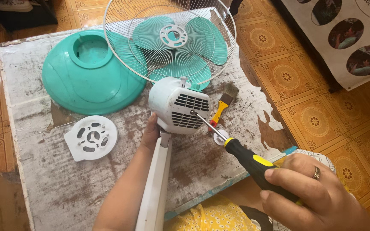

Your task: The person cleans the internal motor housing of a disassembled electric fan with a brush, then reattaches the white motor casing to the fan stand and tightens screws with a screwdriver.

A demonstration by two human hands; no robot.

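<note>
A worn white table (43,179) holds all the fan parts. Its paint is scratched and brown in many spots.

The biggest part is the round green base (88,75). It lies flat at the back left of the table. It has a round hollow near its top, and the hollow looks empty.

Next to it, at the back, is the wire cage (170,40). Inside the cage sit the green blades (180,47), with a white hub in the middle. The cage leans over the edge of the base.

Just in front of the cage is the white motor box (178,109). It has dark slots on its back. A white pole (155,188) runs from under the box down toward the person.

The left hand (150,132) lies against the left side of the box, by the top of the pole. Its fingers are hidden behind the box, so one cannot tell how they grip.

The right hand (311,192) is closed tight around the black and yellow handle of a screwdriver (236,147). The metal tip touches the back of the box. The two hands are well apart.

A white round plate (91,137) with holes lies flat on the left, in front of the base.

A small brush (224,102) with a yellow handle lies to the right of the box. A little white cap (220,137) sits under the screwdriver.
</note>
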